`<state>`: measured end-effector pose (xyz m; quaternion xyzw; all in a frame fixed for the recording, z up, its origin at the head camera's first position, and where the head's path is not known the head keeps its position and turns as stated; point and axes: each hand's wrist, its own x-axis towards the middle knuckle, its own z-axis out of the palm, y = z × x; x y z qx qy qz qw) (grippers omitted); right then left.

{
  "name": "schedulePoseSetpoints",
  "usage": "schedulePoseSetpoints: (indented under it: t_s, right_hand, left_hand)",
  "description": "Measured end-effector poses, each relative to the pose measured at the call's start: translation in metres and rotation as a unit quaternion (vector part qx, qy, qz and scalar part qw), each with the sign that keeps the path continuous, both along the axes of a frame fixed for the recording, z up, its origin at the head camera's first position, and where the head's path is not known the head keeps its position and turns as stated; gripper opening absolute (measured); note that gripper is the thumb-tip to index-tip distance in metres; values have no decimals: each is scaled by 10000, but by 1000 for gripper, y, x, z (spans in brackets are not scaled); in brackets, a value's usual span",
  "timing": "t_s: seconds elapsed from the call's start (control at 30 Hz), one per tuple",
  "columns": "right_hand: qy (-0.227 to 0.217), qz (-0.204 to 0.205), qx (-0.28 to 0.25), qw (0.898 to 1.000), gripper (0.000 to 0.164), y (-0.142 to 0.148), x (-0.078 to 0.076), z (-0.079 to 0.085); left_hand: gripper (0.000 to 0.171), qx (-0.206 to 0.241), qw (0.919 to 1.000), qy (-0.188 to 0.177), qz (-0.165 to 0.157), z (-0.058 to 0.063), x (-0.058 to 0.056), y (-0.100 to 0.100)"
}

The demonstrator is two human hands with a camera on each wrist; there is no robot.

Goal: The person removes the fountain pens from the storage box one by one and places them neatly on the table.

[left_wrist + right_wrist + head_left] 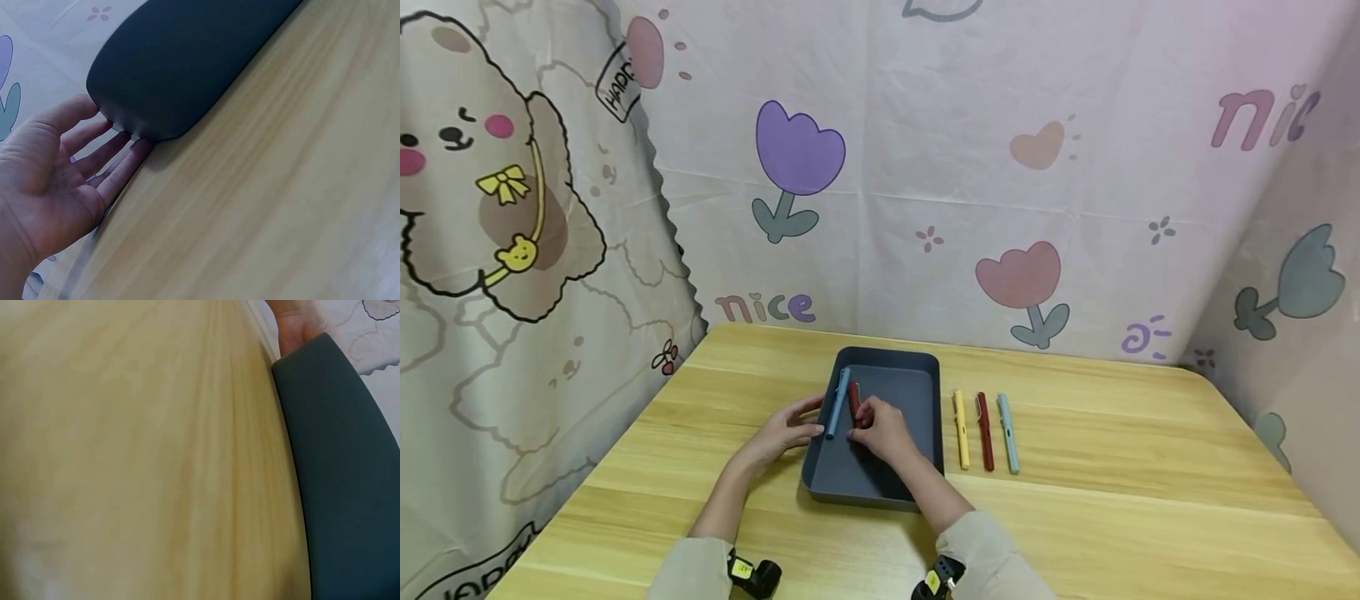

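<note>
A dark grey rectangular tray [912, 393] lies on the wooden table, and my right hand [883, 429] reaches over its near right side. Its thumb and fingers pinch a dark red pen [854, 392] inside, partly covered by the fingers. Just left of that pen, a blue pen [839, 402] lies slanted along the tray's left side. My left hand [781, 435] is at the tray's left wall, thumb near the rim. In the left wrist view, the left hand's [53, 187] extended fingers touch the outer wall. The right wrist view hides the right hand behind the tray wall [350, 475].
Right of the tray, a yellow pen [962, 432], a dark red pen [985, 433] and a light blue pen [1008, 435] lie side by side on the table [1120, 467]. A printed cloth [910, 275] hangs behind the table's back edge.
</note>
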<state>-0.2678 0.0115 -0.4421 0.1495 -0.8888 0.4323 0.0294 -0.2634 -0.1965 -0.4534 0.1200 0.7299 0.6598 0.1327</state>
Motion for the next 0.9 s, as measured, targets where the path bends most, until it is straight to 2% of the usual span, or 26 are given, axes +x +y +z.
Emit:
schedulePoseSetpoints:
  t_s: [0.27,0.67,0.9]
  right_hand:
    - [-415,-130,-475,9979,23,4,2,1]
    - [-589,287,-709,9953,15,11,0,1]
    - [-1059,328,-1122,9875,17,12,0,4]
  left_hand:
    - [61,36,10000,-36,-46,-2,-1,2]
    - [62,78,9999,-20,-99,0,0,0]
    - [62,93,9999,-21,-92,0,0,0]
